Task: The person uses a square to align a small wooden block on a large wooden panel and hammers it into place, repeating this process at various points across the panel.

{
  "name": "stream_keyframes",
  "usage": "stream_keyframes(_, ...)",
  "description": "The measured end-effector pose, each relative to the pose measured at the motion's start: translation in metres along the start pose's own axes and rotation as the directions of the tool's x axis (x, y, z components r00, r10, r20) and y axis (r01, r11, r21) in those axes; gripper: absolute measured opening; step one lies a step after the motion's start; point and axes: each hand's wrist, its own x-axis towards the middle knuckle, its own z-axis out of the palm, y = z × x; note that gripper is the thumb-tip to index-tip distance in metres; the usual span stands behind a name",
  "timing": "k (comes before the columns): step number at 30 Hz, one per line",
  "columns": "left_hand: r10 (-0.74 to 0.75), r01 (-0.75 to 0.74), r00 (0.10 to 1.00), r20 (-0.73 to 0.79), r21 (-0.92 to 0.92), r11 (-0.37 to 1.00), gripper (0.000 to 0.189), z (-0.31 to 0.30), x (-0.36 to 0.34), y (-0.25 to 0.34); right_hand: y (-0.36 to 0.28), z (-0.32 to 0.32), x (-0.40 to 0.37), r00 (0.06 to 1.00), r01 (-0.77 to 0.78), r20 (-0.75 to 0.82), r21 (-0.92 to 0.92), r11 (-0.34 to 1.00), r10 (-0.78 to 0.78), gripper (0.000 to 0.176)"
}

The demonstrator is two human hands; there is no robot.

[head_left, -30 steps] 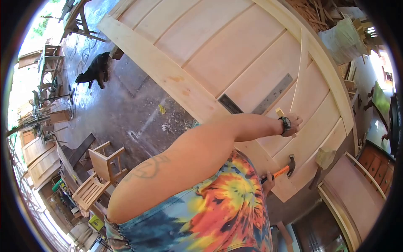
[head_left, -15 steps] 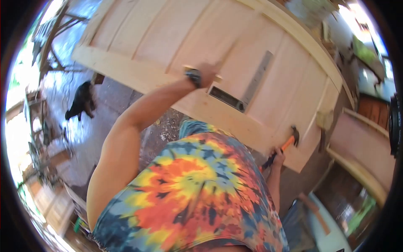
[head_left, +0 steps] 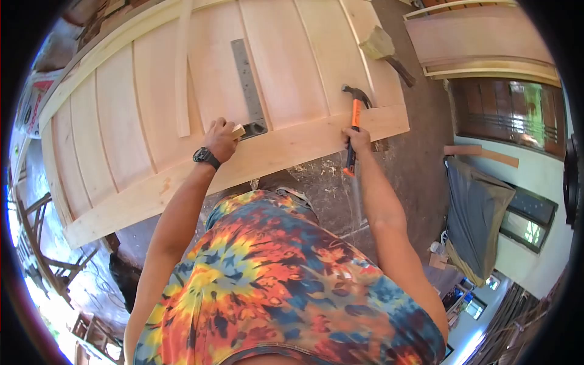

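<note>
My left hand (head_left: 221,141), with a watch on its wrist, is closed on a small wood block (head_left: 238,131) at the near edge of a panelled wooden door (head_left: 277,61). Right beside that block lies a metal square (head_left: 247,82), its long blade pointing away across the panels. A thin wood strip (head_left: 183,79) rests on the door left of the square. My right hand (head_left: 358,139) grips a claw hammer (head_left: 356,118) by its orange and black handle, with the head over the door's right part.
A wooden mallet (head_left: 378,44) lies at the door's far right corner. More wooden panels (head_left: 480,36) stand at the upper right. A dark cloth (head_left: 477,213) hangs at the right. A dark animal (head_left: 125,277) is low on the left, partly hidden.
The view has turned, so the door and tools appear shifted left. My left hand has come down to the near edge by the square. The hammer is still in my right hand.
</note>
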Motion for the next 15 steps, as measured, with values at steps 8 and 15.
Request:
stream_keyframes(8,0.003,-0.004,0.999,0.041,0.029,1.0,0.027,-0.002,0.005,-0.017,0.009,-0.002,0.004,0.999,0.03,0.021,0.039,0.999,-0.031,0.019)
stream_keyframes(15,-0.207,0.197,0.976,0.069,0.134,0.971,0.033,-0.013,0.011,-0.019,0.006,-0.012,0.002,0.993,0.026,0.114,0.059,0.998,-0.032,0.023)
